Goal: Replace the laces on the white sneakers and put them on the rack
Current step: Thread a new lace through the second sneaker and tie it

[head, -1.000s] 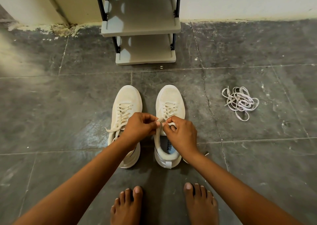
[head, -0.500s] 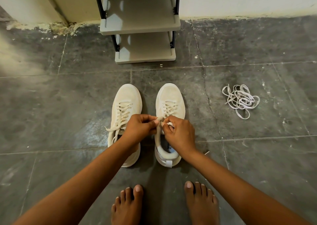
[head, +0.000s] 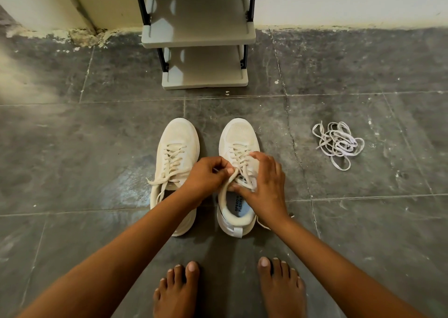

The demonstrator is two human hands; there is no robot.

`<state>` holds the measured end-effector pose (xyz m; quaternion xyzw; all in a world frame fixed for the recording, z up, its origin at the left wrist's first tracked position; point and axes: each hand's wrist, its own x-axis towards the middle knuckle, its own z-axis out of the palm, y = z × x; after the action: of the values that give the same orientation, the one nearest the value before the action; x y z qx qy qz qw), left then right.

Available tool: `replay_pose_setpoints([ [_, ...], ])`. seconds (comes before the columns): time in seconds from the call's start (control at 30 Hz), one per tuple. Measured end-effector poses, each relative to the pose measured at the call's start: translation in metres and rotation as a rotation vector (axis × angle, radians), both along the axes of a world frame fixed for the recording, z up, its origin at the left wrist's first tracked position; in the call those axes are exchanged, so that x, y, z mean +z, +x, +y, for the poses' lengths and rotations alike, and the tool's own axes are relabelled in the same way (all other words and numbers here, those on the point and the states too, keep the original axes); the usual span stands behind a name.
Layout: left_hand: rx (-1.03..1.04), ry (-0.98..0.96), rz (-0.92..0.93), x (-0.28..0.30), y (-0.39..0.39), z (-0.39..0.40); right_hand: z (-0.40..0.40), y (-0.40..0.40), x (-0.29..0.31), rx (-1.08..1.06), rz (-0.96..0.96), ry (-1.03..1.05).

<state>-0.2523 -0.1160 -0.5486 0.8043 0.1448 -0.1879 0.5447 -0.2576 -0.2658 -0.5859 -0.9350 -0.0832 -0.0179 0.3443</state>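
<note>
Now the left hand (head: 206, 177) pinches a lace end at the right sneaker (head: 238, 172) while the right hand (head: 264, 184), fingers spread flat, steadies its tongue, apparently to unlace it, rack (head: 201, 39) at twelve o'clock, spare laces (head: 338, 143) at two.

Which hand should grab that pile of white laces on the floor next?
Probably the right hand. The loose laces lie on the floor on its side, and it rests spread on the right sneaker, while the left hand pinches that shoe's lace.
</note>
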Motion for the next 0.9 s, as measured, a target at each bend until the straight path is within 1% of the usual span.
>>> replay_pose_setpoints([
  [0.07, -0.005, 0.113, -0.098, -0.002, -0.001, 0.0, -0.004, -0.002, -0.004, 0.026, 0.014, 0.01],
  [0.1, 0.049, 0.105, -0.142, 0.002, -0.002, 0.001, -0.007, -0.002, -0.006, 0.042, 0.022, 0.019],
  [0.13, 0.129, 0.047, -0.176, 0.008, -0.001, 0.003, -0.008, -0.003, -0.008, 0.045, 0.036, 0.039],
  [0.17, 0.236, -0.073, -0.201, 0.018, 0.004, 0.006, -0.009, -0.003, -0.008, 0.041, 0.051, 0.054],
  [0.23, 0.441, -0.442, -0.259, 0.049, 0.02, 0.021, -0.01, -0.004, -0.008, 0.041, 0.066, 0.061],
  [0.3, 0.554, -0.764, -0.382, 0.084, 0.04, 0.041, -0.011, -0.004, -0.007, 0.046, 0.076, 0.066],
  [0.33, 0.578, -0.837, -0.446, 0.101, 0.048, 0.048, -0.011, -0.003, -0.007, 0.049, 0.083, 0.071],
  [0.37, 0.59, -0.8, -0.502, 0.112, 0.052, 0.053, -0.011, -0.003, -0.008, 0.051, 0.092, 0.075],
  [0.4, 0.58, -0.674, -0.537, 0.113, 0.054, 0.055, -0.01, -0.003, -0.008, 0.05, 0.103, 0.079],
  [0.43, 0.544, -0.434, -0.539, 0.104, 0.054, 0.056, -0.01, -0.003, -0.009, 0.047, 0.115, 0.084],
  [0.47, 0.473, -0.129, -0.514, 0.086, 0.05, 0.055, -0.01, -0.003, -0.01, 0.043, 0.127, 0.09],
  [0.5, 0.333, 0.134, -0.472, 0.063, 0.045, 0.056, -0.01, -0.002, -0.011, 0.041, 0.137, 0.095],
  [0.53, 0.125, 0.291, -0.394, 0.04, 0.039, 0.057, -0.01, -0.002, -0.011, 0.04, 0.143, 0.099],
  [0.6, -0.303, 0.475, -0.18, 0.009, 0.021, 0.049, -0.011, -0.002, -0.014, 0.044, 0.157, 0.105],
  [0.63, -0.416, 0.513, -0.144, 0.004, 0.014, 0.042, -0.011, -0.002, -0.015, 0.047, 0.164, 0.106],
  [0.67, -0.45, 0.498, -0.175, 0.009, 0.006, 0.033, -0.011, -0.002, -0.016, 0.05, 0.164, 0.109],
  [0.7, -0.412, 0.396, -0.239, 0.019, 0.004, 0.027, -0.012, -0.002, -0.017, 0.052, 0.161, 0.114],
  [0.73, -0.322, 0.237, -0.285, 0.032, 0.003, 0.025, -0.012, -0.002, -0.017, 0.054, 0.156, 0.121],
  [0.8, -0.062, -0.164, -0.326, 0.063, 0.011, 0.035, -0.013, -0.002, -0.017, 0.064, 0.147, 0.119],
  [0.83, 0.046, -0.332, -0.35, 0.078, 0.017, 0.045, -0.013, -0.002, -0.017, 0.067, 0.148, 0.112],
  [0.9, 0.136, -0.465, -0.402, 0.096, 0.024, 0.059, -0.013, -0.001, -0.016, 0.062, 0.154, 0.102],
])
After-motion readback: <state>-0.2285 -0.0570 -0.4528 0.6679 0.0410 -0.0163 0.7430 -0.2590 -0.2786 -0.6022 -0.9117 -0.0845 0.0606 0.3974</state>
